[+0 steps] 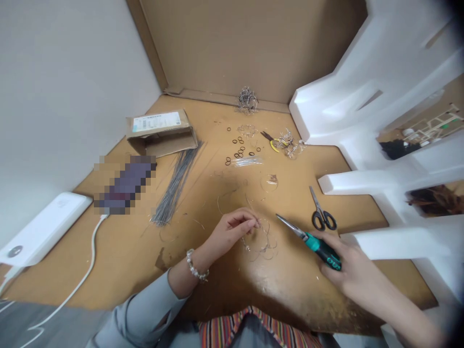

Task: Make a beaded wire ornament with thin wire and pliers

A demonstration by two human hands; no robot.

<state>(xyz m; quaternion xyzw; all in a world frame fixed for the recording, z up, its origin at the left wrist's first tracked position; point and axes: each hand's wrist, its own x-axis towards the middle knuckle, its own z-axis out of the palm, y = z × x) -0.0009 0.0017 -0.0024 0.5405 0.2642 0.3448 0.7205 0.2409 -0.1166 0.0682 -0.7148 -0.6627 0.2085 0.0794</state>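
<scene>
My left hand (234, 229) is closed in a pinch on a thin wire piece (267, 244) that curls into several loops below the fingertips. In my right hand (344, 261) are long-nose pliers (313, 246) with green and black handles, their tip pointing up and left toward the wire. A gap separates the plier tip from the wire piece. Just beyond the pliers lie black-handled scissors (322, 215). Farther off are dark small rings (239, 151), a bundle of short clear-looking strips (247, 161) and yellow-handled pliers (271, 142).
A bundle of grey wires (177, 186) reaches out from an open cardboard box (163, 137). At the left lie a pixelated dark object (126, 186), a white power bank (43, 229) and its cable (92, 256). White foam packing (348, 186) borders the right. Tangled wire (248, 100) sits at the back.
</scene>
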